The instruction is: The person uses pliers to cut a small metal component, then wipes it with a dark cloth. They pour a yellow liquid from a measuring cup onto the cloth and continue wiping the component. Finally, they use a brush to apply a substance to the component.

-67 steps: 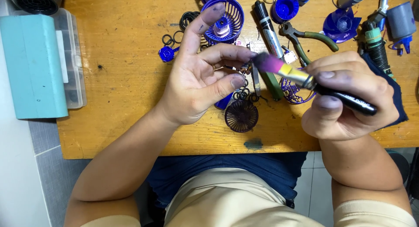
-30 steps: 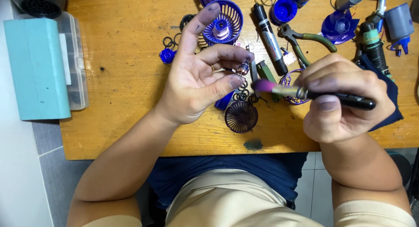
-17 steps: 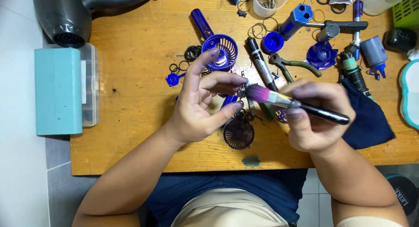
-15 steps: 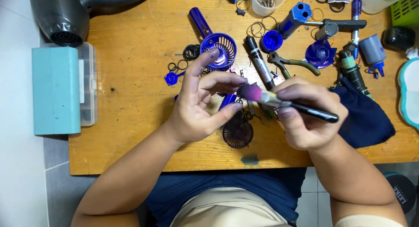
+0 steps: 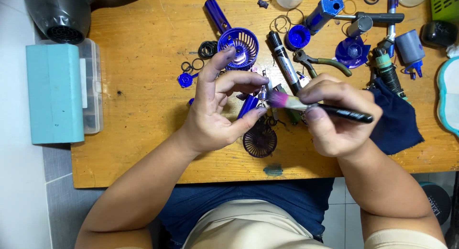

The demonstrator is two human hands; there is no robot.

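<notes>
My left hand point(image 5: 217, 110) pinches a small metal spring-like part point(image 5: 262, 92) between thumb and fingers, held above the wooden table point(image 5: 143, 86). My right hand point(image 5: 337, 117) grips a black-handled brush point(image 5: 325, 108), and its pink-purple bristles touch that small part. Under my hands lie a dark round fan grille point(image 5: 259, 140) and a blue cylinder point(image 5: 247, 105). A blue fan cage with a handle point(image 5: 237, 41) lies just beyond my left fingertips.
A teal box on a clear parts case point(image 5: 55, 93) sits at the left, with a grey hair dryer point(image 5: 60, 14) behind it. Pliers point(image 5: 320, 63), a black marker point(image 5: 283, 62), blue fan parts, black rings point(image 5: 207, 49) and a dark blue cloth point(image 5: 397, 122) crowd the far and right side.
The view has shifted so more of the table's far side shows. My right hand has swept the brush leftward, so its bristles now meet the small part in my left fingers.
</notes>
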